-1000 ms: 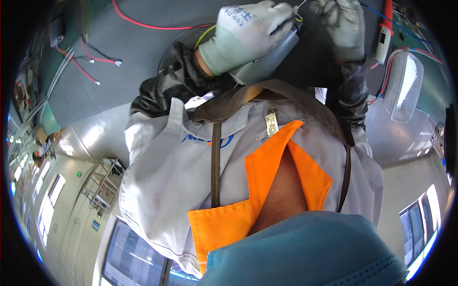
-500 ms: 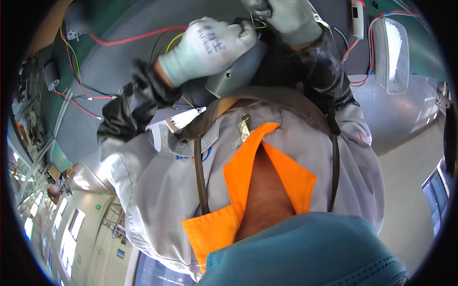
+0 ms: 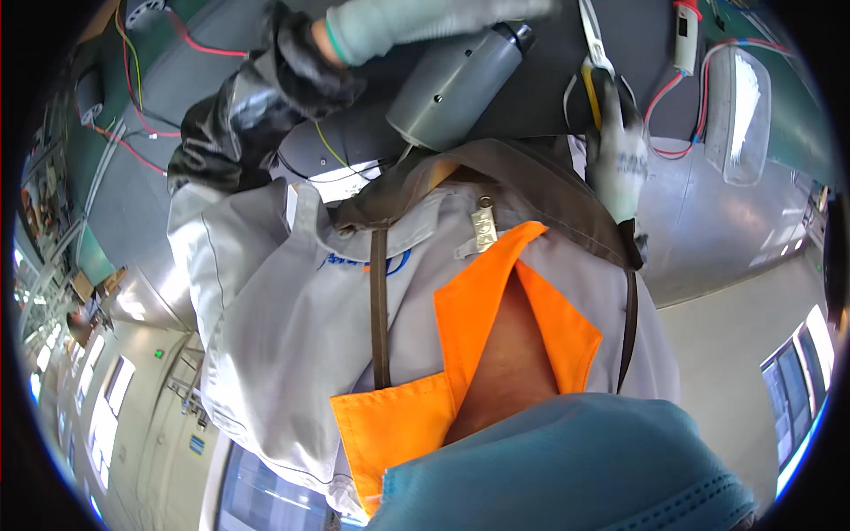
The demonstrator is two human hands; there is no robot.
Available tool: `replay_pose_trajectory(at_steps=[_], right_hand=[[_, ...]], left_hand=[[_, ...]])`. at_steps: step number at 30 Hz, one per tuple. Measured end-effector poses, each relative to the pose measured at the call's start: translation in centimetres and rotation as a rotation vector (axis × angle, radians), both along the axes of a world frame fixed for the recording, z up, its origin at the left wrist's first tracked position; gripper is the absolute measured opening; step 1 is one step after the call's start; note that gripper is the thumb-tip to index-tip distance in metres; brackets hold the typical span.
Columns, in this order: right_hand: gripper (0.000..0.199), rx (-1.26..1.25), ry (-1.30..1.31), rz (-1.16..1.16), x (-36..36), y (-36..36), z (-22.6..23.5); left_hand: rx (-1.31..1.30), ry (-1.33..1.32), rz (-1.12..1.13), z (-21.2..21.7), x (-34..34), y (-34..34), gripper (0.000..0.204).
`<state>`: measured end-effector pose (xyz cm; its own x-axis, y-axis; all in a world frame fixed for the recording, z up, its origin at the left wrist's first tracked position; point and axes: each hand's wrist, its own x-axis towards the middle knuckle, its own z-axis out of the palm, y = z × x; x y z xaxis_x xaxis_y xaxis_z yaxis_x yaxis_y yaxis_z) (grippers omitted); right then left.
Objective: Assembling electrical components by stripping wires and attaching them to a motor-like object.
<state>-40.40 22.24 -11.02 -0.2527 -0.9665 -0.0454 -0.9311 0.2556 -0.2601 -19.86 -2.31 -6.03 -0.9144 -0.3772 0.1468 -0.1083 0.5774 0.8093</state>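
Since the earlier frame the left hand [image 3: 425, 22] has slid from a rounded grip at the picture's centre top out toward 12 o'clock, now stretched flat and blurred along the upper edge, while the right hand [image 3: 617, 150] has dropped down to about 2 o'clock. The left hand, in a pale glove with a green cuff, lies over the top of a grey cylindrical housing [image 3: 456, 84]; whether its fingers close round it cannot be told. That housing tilts from its dark cap at 1 o'clock down to its flat screwed end near the person's collar, over the dark surface [image 3: 549, 88]. The right hand, gloved in speckled white, is closed on yellow-handled pliers [image 3: 595, 49], their metal jaws pointing up to 12 o'clock. Red and yellow wires [image 3: 133, 115] trail at 10 o'clock; a clear plastic cover [image 3: 737, 106] lies at 2 o'clock. The step looks like steadying the housing while the pliers are brought in; the next move would call for a firm left-hand hold and careful aim of the plier tips.
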Motion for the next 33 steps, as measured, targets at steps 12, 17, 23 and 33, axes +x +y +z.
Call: replay_pose_trajectory(at_steps=[12, 17, 23, 33], right_hand=[[0.073, 0.294, -1.277, 0.127, -5.6, -5.5, 3.2], [0.074, 0.123, -0.454, 0.462, -1.1, -8.2, 5.2], [0.066, 0.148, -0.001, 0.397, -0.9, -7.7, 6.2], [0.050, 0.034, -0.428, 0.106, -4.4, -8.8, 1.6]], left_hand=[[1.286, 0.580, -0.025, -5.8, 2.5, -3.0, 0.038], [1.453, 0.483, 0.159, -4.4, 2.3, -2.0, 0.025], [1.034, 0.572, 0.195, -5.2, 2.4, -2.7, 0.026], [0.241, -0.660, 0.184, 8.0, 18.7, 5.3, 0.044]])
